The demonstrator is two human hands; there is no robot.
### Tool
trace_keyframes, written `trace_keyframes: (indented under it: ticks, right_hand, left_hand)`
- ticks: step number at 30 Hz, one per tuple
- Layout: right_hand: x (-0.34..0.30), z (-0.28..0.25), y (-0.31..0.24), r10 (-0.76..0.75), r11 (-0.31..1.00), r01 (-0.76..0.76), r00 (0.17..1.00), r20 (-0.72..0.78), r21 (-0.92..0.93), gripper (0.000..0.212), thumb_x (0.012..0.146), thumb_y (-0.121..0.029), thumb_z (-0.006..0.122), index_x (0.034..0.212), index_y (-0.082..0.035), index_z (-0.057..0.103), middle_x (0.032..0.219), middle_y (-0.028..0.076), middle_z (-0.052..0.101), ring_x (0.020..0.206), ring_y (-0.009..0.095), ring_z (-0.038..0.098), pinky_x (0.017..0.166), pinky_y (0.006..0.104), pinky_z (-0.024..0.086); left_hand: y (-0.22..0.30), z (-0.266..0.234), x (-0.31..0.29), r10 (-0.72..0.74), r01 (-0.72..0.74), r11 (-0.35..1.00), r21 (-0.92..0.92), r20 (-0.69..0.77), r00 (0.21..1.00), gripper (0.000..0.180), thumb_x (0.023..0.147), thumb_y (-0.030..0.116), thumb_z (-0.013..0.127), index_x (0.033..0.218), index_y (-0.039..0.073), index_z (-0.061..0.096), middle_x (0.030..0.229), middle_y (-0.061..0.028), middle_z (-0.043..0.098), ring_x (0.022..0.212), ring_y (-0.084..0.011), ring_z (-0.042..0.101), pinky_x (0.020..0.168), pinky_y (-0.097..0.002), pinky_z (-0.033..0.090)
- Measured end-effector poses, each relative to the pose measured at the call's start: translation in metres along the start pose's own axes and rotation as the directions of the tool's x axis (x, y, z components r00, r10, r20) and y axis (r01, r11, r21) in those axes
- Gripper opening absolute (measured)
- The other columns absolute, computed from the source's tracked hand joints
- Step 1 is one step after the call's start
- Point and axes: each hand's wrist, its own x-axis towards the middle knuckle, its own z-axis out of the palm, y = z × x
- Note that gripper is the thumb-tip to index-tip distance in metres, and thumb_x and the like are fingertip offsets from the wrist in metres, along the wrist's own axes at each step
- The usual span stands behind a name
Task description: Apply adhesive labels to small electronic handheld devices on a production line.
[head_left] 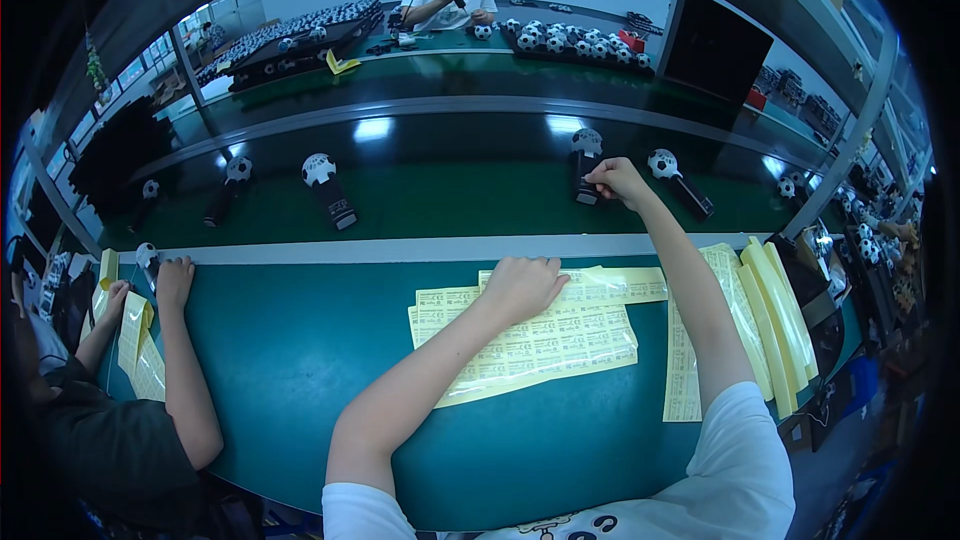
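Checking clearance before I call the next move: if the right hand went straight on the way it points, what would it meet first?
The right hand would most likely meet the black-handled, football-topped device at its fingers. It may be touching it; depth is unclear here.

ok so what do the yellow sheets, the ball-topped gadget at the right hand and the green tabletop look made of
Yellow sheets: probably coated paper or thin film, given the glossy streaks and flat, thin edges.
Ball-topped gadget: perhaps hard plastic, from its rigid-looking round top and straight-edged dark body.
Green tabletop: maybe a rubber or vinyl mat, smooth and dull, evenly coloured.
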Motion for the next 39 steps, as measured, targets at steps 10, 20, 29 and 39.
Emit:
trace_keyframes:
  ticks: [10, 20, 29, 39]
  right_hand:
    - [-0.002, -0.027, 0.001, -0.013, 0.972, 0.008, 1.0, -0.022, -0.234, 0.012, 0.074, -0.006, 0.066, 0.068, -0.002, 0.056, 0.055, 0.004, 0.054, 0.042, 0.009, 0.048, 0.04, 0.0206, 0.039]
    - [-0.015, -0.04, -0.003, -0.002, 0.885, -0.077, 0.985, -0.17, -0.459, 0.014, 0.074, -0.009, 0.069, 0.069, -0.001, 0.058, 0.056, 0.005, 0.059, 0.043, 0.012, 0.056, 0.038, 0.0235, 0.041]
    - [-0.023, -0.072, 0.021, 0.315, 0.899, -0.35, 0.934, -0.167, -0.262, 0.068, 0.077, -0.041, 0.067, 0.13, -0.011, 0.035, 0.06, 0.003, 0.053, 0.045, 0.012, 0.053, 0.04, 0.0234, 0.043]
    - [-0.1, 0.0, -0.002, -0.412, 0.839, 0.432, 0.901, 0.134, -0.331, 0.02, 0.081, -0.017, 0.06, 0.094, -0.001, 0.063, 0.083, 0.007, 0.063, 0.078, 0.017, 0.059, 0.071, 0.0282, 0.047]
  left_hand:
    - [0.004, -0.003, 0.001, -0.014, 0.014, 1.0, -0.005, 0.024, 1.0, 0.033, 0.089, 0.031, 0.046, 0.078, 0.003, 0.058, 0.07, -0.0136, 0.063, 0.062, -0.0294, 0.061, 0.055, -0.0397, 0.046]
    - [0.002, 0.0, 0.003, -0.007, 0.007, 1.0, 0.003, 0.008, 1.0, 0.032, 0.088, 0.03, 0.046, 0.078, 0.002, 0.059, 0.072, -0.0139, 0.063, 0.066, -0.0295, 0.061, 0.056, -0.0392, 0.047]
    - [0.004, 0.003, 0.001, -0.026, 0.026, 1.0, 0.015, 0.023, 0.999, 0.032, 0.088, 0.03, 0.046, 0.079, 0.002, 0.059, 0.074, -0.014, 0.064, 0.067, -0.0292, 0.062, 0.057, -0.0395, 0.047]
    - [0.002, -0.004, 0.002, -0.096, 0.098, 0.991, -0.094, 0.021, 0.995, 0.033, 0.087, 0.032, 0.047, 0.079, 0.002, 0.06, 0.071, -0.0146, 0.063, 0.067, -0.0311, 0.061, 0.059, -0.0418, 0.046]
